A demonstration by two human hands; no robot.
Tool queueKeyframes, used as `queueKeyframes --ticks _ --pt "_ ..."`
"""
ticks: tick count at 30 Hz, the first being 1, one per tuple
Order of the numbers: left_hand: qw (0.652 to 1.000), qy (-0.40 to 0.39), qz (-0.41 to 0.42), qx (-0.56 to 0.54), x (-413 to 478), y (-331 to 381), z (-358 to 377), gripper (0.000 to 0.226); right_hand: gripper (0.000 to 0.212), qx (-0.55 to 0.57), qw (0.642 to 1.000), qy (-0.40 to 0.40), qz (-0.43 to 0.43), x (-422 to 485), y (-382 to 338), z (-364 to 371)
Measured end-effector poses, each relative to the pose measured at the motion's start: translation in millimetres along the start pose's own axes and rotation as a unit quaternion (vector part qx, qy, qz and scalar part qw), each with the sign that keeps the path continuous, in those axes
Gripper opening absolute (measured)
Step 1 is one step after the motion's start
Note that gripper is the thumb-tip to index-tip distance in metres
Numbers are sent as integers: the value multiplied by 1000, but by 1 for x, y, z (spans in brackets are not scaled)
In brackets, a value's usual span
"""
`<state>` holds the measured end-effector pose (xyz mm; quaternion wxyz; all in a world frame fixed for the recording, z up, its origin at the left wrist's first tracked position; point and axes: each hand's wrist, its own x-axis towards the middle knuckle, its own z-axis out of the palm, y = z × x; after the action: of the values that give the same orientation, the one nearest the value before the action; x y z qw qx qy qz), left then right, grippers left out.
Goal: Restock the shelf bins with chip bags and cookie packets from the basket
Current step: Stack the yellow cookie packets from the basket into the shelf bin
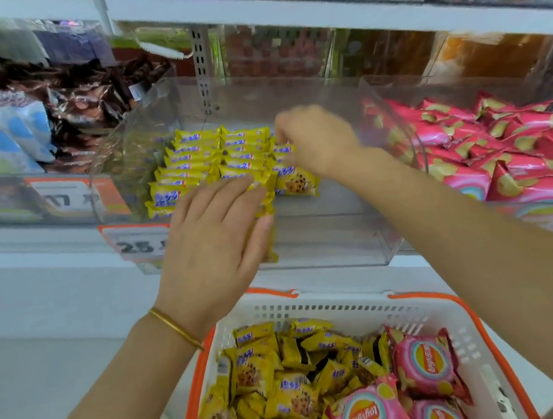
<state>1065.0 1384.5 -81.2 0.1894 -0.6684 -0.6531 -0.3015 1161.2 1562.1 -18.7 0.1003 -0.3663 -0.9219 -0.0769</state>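
1. Head view, the only one. The left hand clamps a held stack of yellow cookie packets at the front lip of the clear cookie bin. The fingers lie flat over the top and the thumb runs along the side.
2. The right hand is inside the bin, fingers curled down onto the right-hand row. It's blurred, so I can't tell whether it pinches a packet or only nudges it.
3. The hands are apart, both over the same bin.
4. The filed packets stand on edge in rows running front to back, long axis across the bin. The front-right packet leans back, printed face up.
5. The held stack shows edge-on, with its long axis roughly toward the back of the bin. My guess is it needs a quarter turn to match the rows.
6. The basket sits below the shelf. Loose cookie packets are jumbled on its left and pink chip bags lie on its right. The chip bin is just right of the cookie bin and already holds pink bags.
7. Handling, as a judgement:
   - Packets: light, slick film, brittle contents. Take several at once by the flat faces with light squeeze.
   - Chip bags: puffy, soft and crushable. Take them by the sealed end or cradle them.
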Motion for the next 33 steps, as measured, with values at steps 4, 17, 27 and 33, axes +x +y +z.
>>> queueKeyframes --ticks 4,17,27,33 --pt "998 49 13 -38 -22 -2 -25 27 14 248 961 112 -48 -102 -38 -33" --pt "999 -42 2 -29 -61 -14 -19 27 75 391 818 -420 33 -188 -170 199" --pt "939 -326 -110 -23 -56 -5 -7 26 26 530 790 -280 132 -178 -75 125" --pt "856 -373 -162 -320 -32 13 -6 31 22 600 766 -195 128 -181 -33 37"
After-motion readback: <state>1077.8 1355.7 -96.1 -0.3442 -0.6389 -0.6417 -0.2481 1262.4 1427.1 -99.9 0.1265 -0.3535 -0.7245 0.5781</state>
